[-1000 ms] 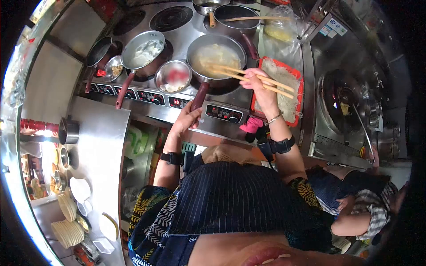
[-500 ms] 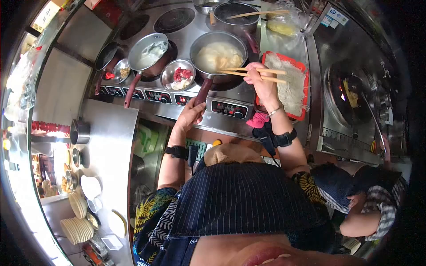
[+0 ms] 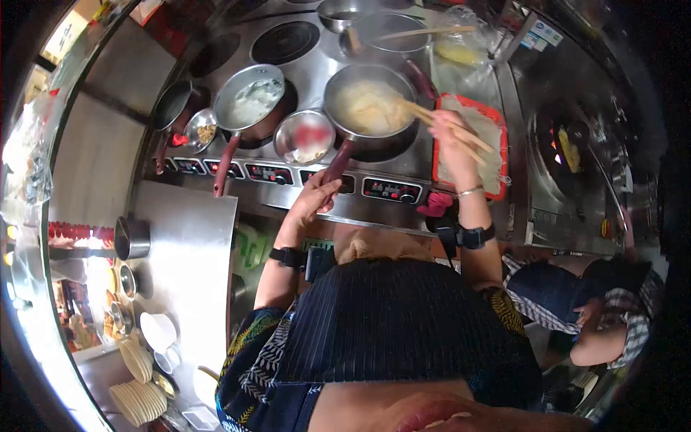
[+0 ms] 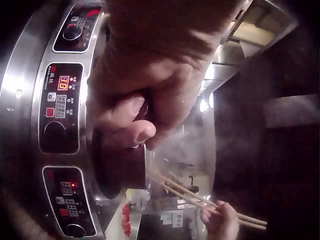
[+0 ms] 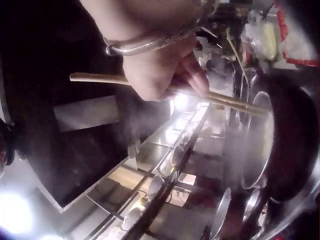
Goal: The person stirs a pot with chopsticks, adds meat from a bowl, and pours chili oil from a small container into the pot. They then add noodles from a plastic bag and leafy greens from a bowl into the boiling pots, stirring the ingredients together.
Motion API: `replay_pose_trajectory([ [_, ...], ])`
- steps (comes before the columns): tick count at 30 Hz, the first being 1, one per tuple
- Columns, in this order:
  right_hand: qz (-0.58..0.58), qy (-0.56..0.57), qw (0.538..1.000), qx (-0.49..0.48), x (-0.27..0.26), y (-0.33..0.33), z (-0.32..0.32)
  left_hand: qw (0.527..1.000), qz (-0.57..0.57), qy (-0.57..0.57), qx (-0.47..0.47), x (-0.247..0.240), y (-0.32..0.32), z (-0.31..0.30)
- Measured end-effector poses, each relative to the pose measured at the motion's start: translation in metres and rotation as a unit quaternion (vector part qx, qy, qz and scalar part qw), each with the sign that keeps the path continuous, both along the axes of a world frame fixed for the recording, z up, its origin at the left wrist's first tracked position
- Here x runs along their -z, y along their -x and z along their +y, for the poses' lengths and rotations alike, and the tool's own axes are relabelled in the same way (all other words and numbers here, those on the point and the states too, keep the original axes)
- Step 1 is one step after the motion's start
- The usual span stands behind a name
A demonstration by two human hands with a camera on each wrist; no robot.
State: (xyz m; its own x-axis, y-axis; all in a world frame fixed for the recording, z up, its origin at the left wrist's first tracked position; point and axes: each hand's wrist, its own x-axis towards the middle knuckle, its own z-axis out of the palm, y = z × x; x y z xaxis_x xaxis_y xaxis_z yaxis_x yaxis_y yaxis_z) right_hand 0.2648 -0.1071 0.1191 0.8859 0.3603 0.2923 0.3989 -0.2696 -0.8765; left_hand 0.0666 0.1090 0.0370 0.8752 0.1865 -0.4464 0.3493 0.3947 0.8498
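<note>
In the head view my left hand [image 3: 314,197] grips the dark red handle [image 3: 338,163] of a pan [image 3: 349,129] that holds cloudy liquid and pale food [image 3: 372,106]. My right hand [image 3: 453,138] holds long wooden chopsticks [image 3: 471,137] at the pan's right side, their tips over its rim. The left wrist view shows my left hand [image 4: 150,75] with curled fingers around the handle. From the right wrist camera, my right hand [image 5: 162,70] pinches the chopsticks [image 5: 235,102], whose far ends reach into the steaming pan [image 5: 295,145].
Left of the pan stand a steel bowl [image 3: 279,138] with red and pale food, another pot [image 3: 224,108] and a smaller bowl [image 3: 193,131]. A red tray [image 3: 504,155] of noodles lies right. Another person [image 3: 604,344] stands at the right beside a wok [image 3: 540,162].
The chopsticks have shifted from the pan's front edge to its right side, tilting more steeply, as my right hand moved right. My left hand keeps its grip on the handle.
</note>
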Motion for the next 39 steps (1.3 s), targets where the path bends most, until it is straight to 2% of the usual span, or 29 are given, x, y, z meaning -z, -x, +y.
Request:
replay_pose_trajectory([
  [1, 0.000, 0.002, 1.000, -0.010, 0.001, 0.001, -0.001, 1.000, 0.008, 0.004, 0.002, 0.000, 0.001, 0.001],
  [3, -0.080, 0.062, 0.995, -0.024, 0.000, 0.007, -0.002, 1.000, 0.014, 0.015, 0.017, -0.007, 0.000, 0.002],
  [7, -0.057, 0.071, 0.996, 0.010, -0.037, 0.036, 0.010, 0.999, -0.012, 0.000, 0.050, -0.005, 0.003, 0.010],
  [9, 0.002, -0.014, 1.000, 0.023, -0.065, 0.046, 0.022, 0.995, 0.018, -0.032, 0.096, -0.016, 0.006, 0.016],
  [12, -0.009, -0.038, 0.999, -0.026, -0.087, 0.050, 0.050, 0.991, -0.032, -0.098, 0.086, -0.001, 0.014, 0.045],
  [14, 0.000, -0.061, 0.995, -0.073, -0.084, 0.046, 0.081, 0.985, -0.020, -0.171, 0.016, -0.004, 0.028, 0.066],
  [16, 0.114, -0.147, 0.966, -0.180, -0.077, 0.043, 0.122, 0.926, -0.020, -0.361, -0.111, -0.007, 0.047, 0.090],
  [18, 0.118, -0.143, 0.951, -0.247, -0.061, 0.034, 0.165, 0.839, -0.022, -0.466, -0.279, -0.002, 0.069, 0.115],
  [20, 0.122, -0.137, 0.948, -0.258, -0.043, 0.028, 0.210, 0.639, 0.016, -0.694, -0.332, -0.014, 0.092, 0.137],
  [22, 0.127, -0.133, 0.946, -0.266, -0.016, 0.014, 0.254, 0.582, 0.086, -0.734, -0.339, -0.015, 0.109, 0.153],
  [24, -0.023, -0.050, 0.967, -0.247, 0.017, -0.005, 0.292, 0.636, 0.121, -0.685, -0.334, -0.007, 0.117, 0.162],
  [25, 0.006, -0.065, 0.967, -0.248, 0.026, -0.003, 0.306, 0.635, 0.121, -0.685, -0.337, 0.000, 0.120, 0.166],
  [26, -0.032, -0.009, 0.970, -0.242, 0.030, -0.002, 0.318, 0.700, 0.113, -0.623, -0.330, 0.008, 0.121, 0.169],
  [27, -0.076, -0.025, 0.964, -0.254, 0.041, -0.001, 0.330, 0.761, 0.104, -0.555, -0.318, 0.015, 0.123, 0.172],
  [28, -0.119, -0.039, 0.956, -0.266, 0.043, 0.005, 0.341, 0.762, 0.103, -0.555, -0.318, 0.016, 0.122, 0.172],
  [30, -0.090, -0.020, 0.956, -0.278, 0.045, 0.012, 0.351, 0.750, 0.096, -0.565, -0.331, 0.020, 0.117, 0.169],
  [32, 0.078, -0.036, 0.930, -0.357, 0.038, 0.019, 0.354, 0.751, 0.100, -0.568, -0.321, 0.022, 0.116, 0.170],
  [33, 0.086, -0.021, 0.913, -0.397, 0.032, 0.018, 0.352, 0.750, 0.097, -0.570, -0.319, 0.023, 0.116, 0.171],
  [39, 0.128, -0.026, 0.908, -0.398, -0.042, 0.028, 0.307, 0.745, 0.089, -0.579, -0.319, 0.024, 0.116, 0.169],
])
